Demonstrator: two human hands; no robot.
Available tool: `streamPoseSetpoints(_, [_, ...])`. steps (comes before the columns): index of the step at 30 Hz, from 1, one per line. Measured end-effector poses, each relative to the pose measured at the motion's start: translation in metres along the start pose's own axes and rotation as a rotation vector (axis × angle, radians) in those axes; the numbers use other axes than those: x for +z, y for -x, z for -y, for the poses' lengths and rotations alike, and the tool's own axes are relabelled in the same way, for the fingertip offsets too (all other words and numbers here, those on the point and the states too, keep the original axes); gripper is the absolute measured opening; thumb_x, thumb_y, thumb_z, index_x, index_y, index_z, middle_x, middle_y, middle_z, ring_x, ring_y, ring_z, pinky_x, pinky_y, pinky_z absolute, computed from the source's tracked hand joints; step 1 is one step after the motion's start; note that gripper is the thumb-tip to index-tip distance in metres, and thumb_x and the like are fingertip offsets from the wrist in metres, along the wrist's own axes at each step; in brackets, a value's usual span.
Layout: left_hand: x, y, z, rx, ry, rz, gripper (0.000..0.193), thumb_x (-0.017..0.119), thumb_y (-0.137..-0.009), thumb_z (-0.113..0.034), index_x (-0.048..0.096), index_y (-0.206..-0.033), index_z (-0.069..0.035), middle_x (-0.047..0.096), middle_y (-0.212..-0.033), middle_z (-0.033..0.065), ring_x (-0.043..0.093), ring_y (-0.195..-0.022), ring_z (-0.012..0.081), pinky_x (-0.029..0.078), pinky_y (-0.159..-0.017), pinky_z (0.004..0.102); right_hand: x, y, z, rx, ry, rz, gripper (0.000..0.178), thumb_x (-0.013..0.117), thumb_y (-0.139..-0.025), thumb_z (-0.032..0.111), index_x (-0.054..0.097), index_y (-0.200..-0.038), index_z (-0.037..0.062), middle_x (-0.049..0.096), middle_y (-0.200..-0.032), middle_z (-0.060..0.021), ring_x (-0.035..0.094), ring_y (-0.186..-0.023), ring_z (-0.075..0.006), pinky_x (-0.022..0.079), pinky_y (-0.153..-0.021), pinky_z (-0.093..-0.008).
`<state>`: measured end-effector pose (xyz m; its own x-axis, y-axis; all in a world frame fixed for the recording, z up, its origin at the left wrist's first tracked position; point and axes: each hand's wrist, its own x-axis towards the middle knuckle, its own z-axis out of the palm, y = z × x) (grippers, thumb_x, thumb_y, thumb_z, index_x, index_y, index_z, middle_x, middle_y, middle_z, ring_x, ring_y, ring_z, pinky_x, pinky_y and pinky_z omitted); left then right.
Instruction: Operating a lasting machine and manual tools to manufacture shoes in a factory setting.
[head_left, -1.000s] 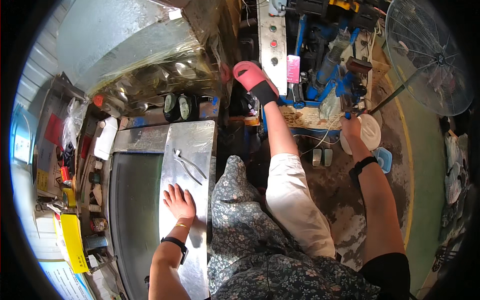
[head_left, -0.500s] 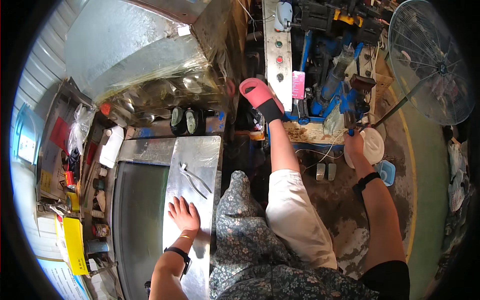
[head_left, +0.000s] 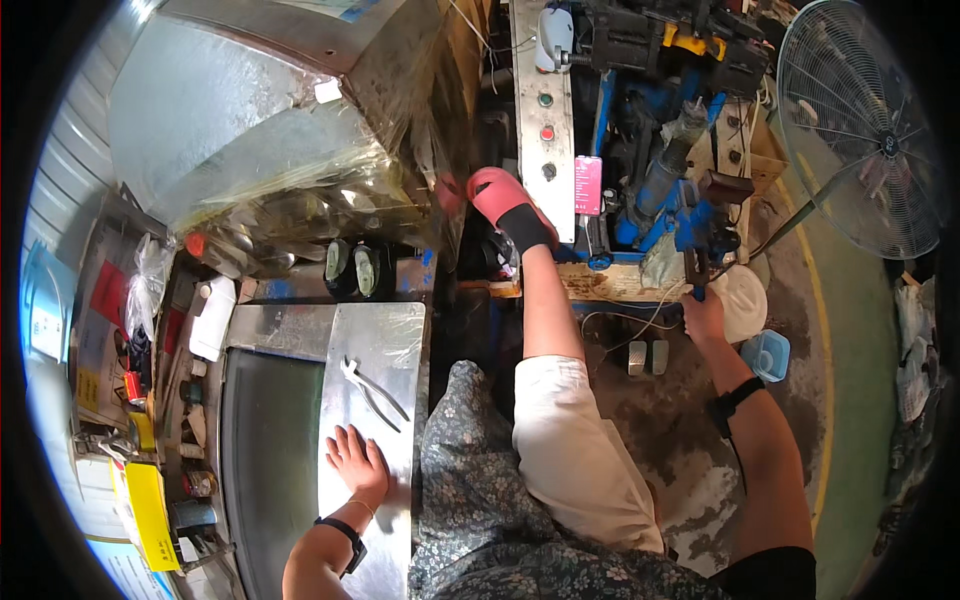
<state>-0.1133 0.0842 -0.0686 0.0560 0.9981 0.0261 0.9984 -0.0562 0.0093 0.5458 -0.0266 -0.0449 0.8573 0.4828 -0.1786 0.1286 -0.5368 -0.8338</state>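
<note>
The left hand lies flat on the shiny metal top, fingers spread a little and pinching nothing. The pliers lie on that same top, just past the fingertips and not touching them. They slant, with the head far and left and the handle ends near and right. The right hand is well apart, fingers curled around the near end of a dark handle that points away toward the blue machine

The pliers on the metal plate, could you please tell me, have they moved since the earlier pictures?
No: judged against the far edge of the plate, the pliers lie in the same place, at the same angle.
</note>
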Motion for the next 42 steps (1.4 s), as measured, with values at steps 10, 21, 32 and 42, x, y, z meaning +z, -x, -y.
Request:
streamPoseSetpoints(10, [0.000, -0.001, -0.003, -0.034, -0.006, 0.061, 0.056, 0.042, -0.098, -0.037, 0.040, -0.146, -0.009, 0.028, -0.157, 0.0155, 0.017, -0.146, 0.0414, 0.010, -0.118, 0.0555, -0.002, 0.010, 0.016, 0.019, -0.058, 0.027, 0.018, 0.061, -0.090, 0.018, 0.056, -0.086, 0.0012, 0.054, -0.060, -0.0065, 0.055, -0.049, -0.0197, 0.044, -0.048, -0.0388])
streamPoseSetpoints(21, [-0.001, -0.002, 0.000, -0.033, -0.011, 0.093, 0.058, 0.043, -0.097, -0.037, 0.037, -0.148, -0.010, 0.026, -0.158, 0.0147, 0.015, -0.147, 0.0409, 0.010, -0.119, 0.0550, -0.001, 0.008, 0.013, 0.016, -0.047, 0.008, 0.017, 0.064, -0.088, 0.018, 0.058, -0.088, 0.0017, 0.058, -0.065, -0.0073, 0.054, -0.051, -0.0181, 0.043, -0.048, -0.0370])
streamPoseSetpoints(32, [0.004, -0.001, 0.005, 0.009, -0.020, 0.044, 0.059, 0.045, -0.096, -0.034, 0.035, -0.147, -0.008, 0.025, -0.157, 0.0183, 0.015, -0.146, 0.0433, 0.010, -0.118, 0.0559, -0.003, 0.015, 0.024, 0.059, -0.040, 0.016, 0.015, 0.062, -0.090, 0.017, 0.057, -0.096, 0.0037, 0.053, -0.064, -0.0045, 0.051, -0.053, -0.0147, 0.040, -0.048, -0.0351])
streamPoseSetpoints(42, [-0.002, -0.002, 0.000, 0.038, 0.003, 0.039, 0.058, 0.046, -0.095, -0.032, 0.037, -0.146, -0.005, 0.027, -0.156, 0.0201, 0.016, -0.145, 0.0440, 0.010, -0.117, 0.0565, -0.003, 0.015, 0.012, -0.188, 0.099, -0.089, 0.019, 0.063, -0.086, 0.015, 0.059, -0.091, -0.0029, 0.061, -0.073, -0.0130, 0.058, -0.065, -0.0241, 0.046, -0.062, -0.0395])
